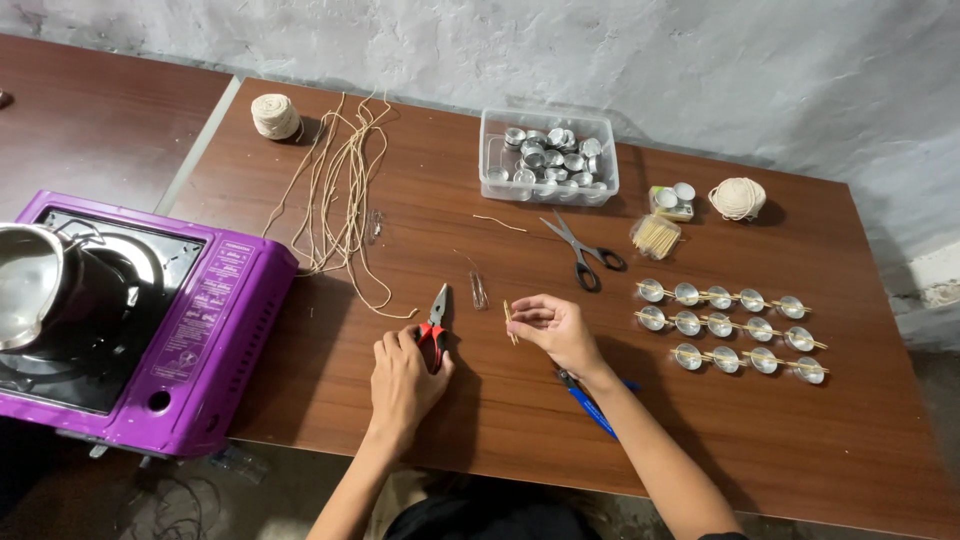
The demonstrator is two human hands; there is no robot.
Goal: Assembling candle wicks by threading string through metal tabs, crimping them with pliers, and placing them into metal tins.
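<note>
Gripping red-handled pliers [436, 322], left hand [405, 378]; right hand [560, 330] fingertips pinching small stick [510, 322]

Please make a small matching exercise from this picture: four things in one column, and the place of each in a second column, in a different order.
Things:
1. pliers
2. scissors
3. clear box of metal cups
4. purple stove

Places:
A. at the table's back edge, near the wall
B. left of the table, with a steel pot on it
C. under the left hand
D. middle of the table, lying open, beyond the right hand

Pairs: 1-C, 2-D, 3-A, 4-B
</note>
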